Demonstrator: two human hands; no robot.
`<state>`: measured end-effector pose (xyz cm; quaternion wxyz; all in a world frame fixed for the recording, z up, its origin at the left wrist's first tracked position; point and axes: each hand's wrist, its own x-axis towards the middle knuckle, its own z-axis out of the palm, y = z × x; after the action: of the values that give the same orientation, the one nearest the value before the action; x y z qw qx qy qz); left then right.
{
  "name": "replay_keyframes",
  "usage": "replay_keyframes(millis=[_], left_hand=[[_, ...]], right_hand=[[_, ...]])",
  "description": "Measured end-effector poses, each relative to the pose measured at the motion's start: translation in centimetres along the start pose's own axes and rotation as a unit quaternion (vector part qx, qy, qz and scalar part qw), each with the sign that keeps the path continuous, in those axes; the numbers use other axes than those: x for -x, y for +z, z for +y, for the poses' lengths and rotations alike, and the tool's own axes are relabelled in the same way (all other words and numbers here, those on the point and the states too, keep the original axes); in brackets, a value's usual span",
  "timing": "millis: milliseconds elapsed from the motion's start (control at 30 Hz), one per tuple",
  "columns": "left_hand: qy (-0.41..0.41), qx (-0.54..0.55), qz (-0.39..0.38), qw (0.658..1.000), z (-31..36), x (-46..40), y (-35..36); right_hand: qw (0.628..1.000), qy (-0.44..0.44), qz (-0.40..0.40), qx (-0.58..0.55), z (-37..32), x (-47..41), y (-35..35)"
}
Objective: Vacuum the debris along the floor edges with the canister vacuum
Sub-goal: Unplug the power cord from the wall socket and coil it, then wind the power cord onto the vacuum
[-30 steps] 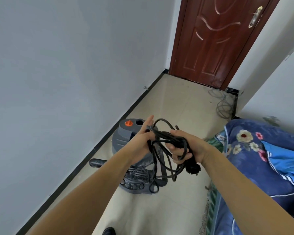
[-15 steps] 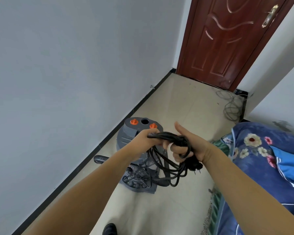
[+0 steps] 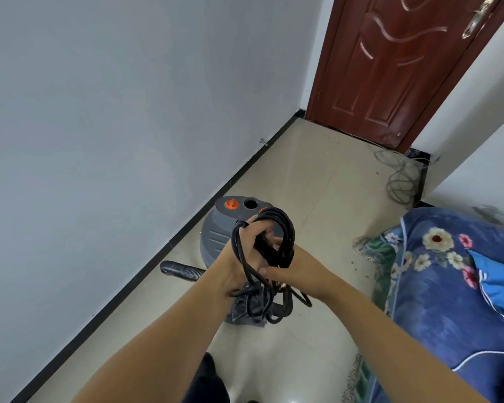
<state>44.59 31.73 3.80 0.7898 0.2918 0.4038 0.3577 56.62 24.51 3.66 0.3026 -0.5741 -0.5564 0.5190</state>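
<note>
We held the cord [image 3: 269, 251] bundled above the vacuum [image 3: 216, 234], which stood on the floor [image 3: 317, 175] by the left wall. Our left hand [image 3: 252, 245] curled round the loops; our right hand [image 3: 296, 267] pinched strands. To do this well, we judged, loops should come off singly, avoiding knots.

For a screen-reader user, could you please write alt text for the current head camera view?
Both hands, left hand and right hand, grip a bundled black power cord above a grey canister vacuum standing beside the wall's black baseboard. A closed red-brown door lies ahead; a floral blue quilt is at right.
</note>
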Motion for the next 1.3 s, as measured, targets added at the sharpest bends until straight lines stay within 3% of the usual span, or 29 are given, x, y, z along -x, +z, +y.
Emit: replay_keyframes(millis=[100, 200, 267, 333, 400, 467, 533, 600, 733, 867, 967, 1100, 1300], left_hand=[[0.007, 0.041, 0.001, 0.999, 0.4, -1.2, 0.1], [0.041, 0.023, -0.046, 0.998, 1.2, -2.9, -0.1], [0.076, -0.066, -0.047, 0.994, 1.8, -4.1, -0.6], [0.104, -0.221, -0.063, 0.968, 2.4, -5.4, -2.0], [0.056, -0.302, -0.118, 0.944, 2.8, -7.2, -4.5], [-0.072, -0.267, -0.134, 0.952, 3.1, -8.4, -7.6], [-0.198, -0.194, -0.083, 0.957, 2.7, -9.8, -10.3], [-0.242, -0.178, -0.034, 0.953, 1.2, -11.3, -12.5], [-0.267, -0.221, 0.093, 0.933, -2.9, -14.6, -15.4], [-0.227, -0.305, 0.173, 0.908, -5.8, -18.4, -18.0], [-0.201, -0.414, 0.102, 0.882, -7.5, -20.7, -18.9], [-0.186, -0.434, 0.029, 0.881, -10.1, -22.8, -18.9], [-0.174, -0.508, 0.001, 0.844, -10.4, -25.3, -20.5]], right_hand=[[1.000, -0.002, 0.000, -0.030, -0.6, -1.7, 0.2], [0.998, 0.032, 0.017, -0.052, -0.7, -3.4, -0.4], [0.995, 0.071, 0.041, -0.060, -0.4, -4.7, -0.6], [0.991, 0.109, 0.059, -0.039, 0.2, -6.2, -1.4], [0.983, 0.161, 0.081, -0.015, 1.2, -7.6, -2.9], [0.969, 0.217, 0.119, 0.022, 2.8, -9.0, -4.9], [0.951, 0.263, 0.150, 0.067, 4.8, -10.3, -6.5], [0.933, 0.297, 0.148, 0.138, 7.1, -11.6, -7.4], [0.888, 0.330, 0.067, 0.313, 11.7, -14.1, -6.9], [0.889, 0.329, 0.042, 0.316, 16.2, -17.6, -3.9], [0.899, 0.334, 0.071, 0.275, 18.9, -20.7, -1.7], [0.894, 0.344, 0.139, 0.249, 21.8, -23.2, 1.0], [0.876, 0.334, 0.092, 0.336, 23.8, -23.7, 2.8]])
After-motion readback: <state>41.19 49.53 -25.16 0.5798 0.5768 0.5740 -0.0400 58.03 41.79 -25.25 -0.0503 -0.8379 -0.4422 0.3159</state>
